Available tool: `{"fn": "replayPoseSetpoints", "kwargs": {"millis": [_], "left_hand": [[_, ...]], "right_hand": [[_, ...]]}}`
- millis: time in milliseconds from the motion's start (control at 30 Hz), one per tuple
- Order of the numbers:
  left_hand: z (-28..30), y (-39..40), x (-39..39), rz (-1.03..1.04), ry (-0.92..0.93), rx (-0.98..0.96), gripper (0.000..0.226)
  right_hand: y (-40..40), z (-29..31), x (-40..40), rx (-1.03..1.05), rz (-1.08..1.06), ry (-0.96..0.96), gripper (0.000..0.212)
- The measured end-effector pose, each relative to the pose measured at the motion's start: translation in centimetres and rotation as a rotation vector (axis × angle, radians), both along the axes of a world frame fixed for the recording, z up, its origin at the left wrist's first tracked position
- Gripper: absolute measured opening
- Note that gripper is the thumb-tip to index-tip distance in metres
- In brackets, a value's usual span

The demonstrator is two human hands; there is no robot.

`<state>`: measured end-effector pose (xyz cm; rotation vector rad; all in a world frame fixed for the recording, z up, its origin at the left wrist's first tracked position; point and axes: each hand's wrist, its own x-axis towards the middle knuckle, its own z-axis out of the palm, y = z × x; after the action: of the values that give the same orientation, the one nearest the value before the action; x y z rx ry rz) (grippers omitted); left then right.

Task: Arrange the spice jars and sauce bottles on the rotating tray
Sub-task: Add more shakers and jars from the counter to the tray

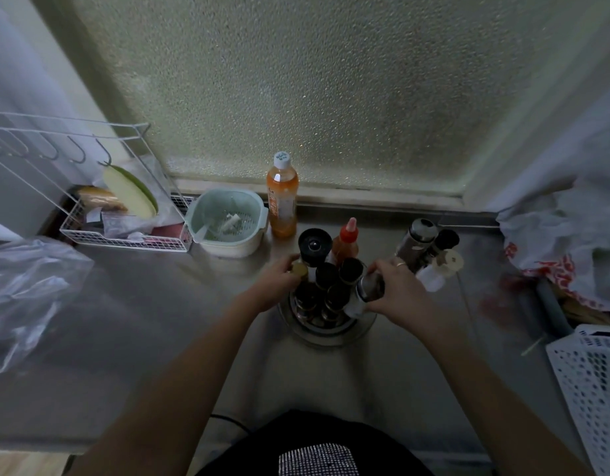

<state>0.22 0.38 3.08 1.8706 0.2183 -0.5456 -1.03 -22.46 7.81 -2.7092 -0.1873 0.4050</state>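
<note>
- Nearest the camera, two bare forearms reach forward over a steel counter [166, 338], above a dark garment at the bottom edge.
- The rotating tray [326, 333], a round metal disc, sits on the counter between the hands; only its near rim shows bare.
- A cluster of dark-capped spice jars [326, 274] stands upright and packed together on the tray.
- The right hand [398, 286] is curled around a clear jar with a pale base [363, 295], which tilts at the tray's right edge; a ring shows on one finger.
- The left hand [279, 278] is closed on a small yellowish jar [299, 269] at the tray's left side.
- Just behind the left hand stands a taller black-topped bottle [314, 247], and beside it a red sauce bottle with a red nozzle [346, 243].
- Right of the tray, off it, a group of shakers [422, 240] leans together with a white-lidded bottle [437, 271] lying just beside the right hand.
- Farther back, a pale green strainer bowl [228, 223] sits left of an orange drink bottle [282, 197], which is upright by the frosted window [331, 91].
- At far left is a white wire rack [125, 231] and a clear plastic bag [25, 290]; at right, a printed plastic bag [565, 242] and a white basket [592, 383].
</note>
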Motion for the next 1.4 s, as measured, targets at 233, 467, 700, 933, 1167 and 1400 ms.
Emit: {"fn": "replayPoseSetpoints", "kwargs": {"millis": [233,467,700,933,1167,1400], "left_hand": [[-0.3,-0.1,-0.3,0.026,-0.017,-0.066,0.055],[-0.8,0.1,-0.1,0.010,-0.008,-0.062,0.075],[-1.0,0.4,0.1,0.084,-0.011,-0.062,0.072],[-2.1,0.9,0.7,0.120,-0.036,0.043,0.057],[-3.8,1.5,0.4,0.090,-0.030,0.164,0.031],[-3.4,1.6,-0.7,-0.025,-0.072,0.260,0.028]], "right_hand": [[-0.3,-2.5,0.0,0.114,0.029,0.001,0.062],[-4.3,-1.1,3.1,0.231,-0.304,-0.144,0.048],[-8.4,-2.6,6.0,-0.049,-0.536,-0.059,0.052],[-8.1,-4.0,5.7,-0.197,-0.410,-0.085,0.034],[-6.4,-0.3,3.6,0.003,-0.323,-0.163,0.035],[-2.8,4.4,2.4,0.210,-0.211,-0.279,0.041]]}}
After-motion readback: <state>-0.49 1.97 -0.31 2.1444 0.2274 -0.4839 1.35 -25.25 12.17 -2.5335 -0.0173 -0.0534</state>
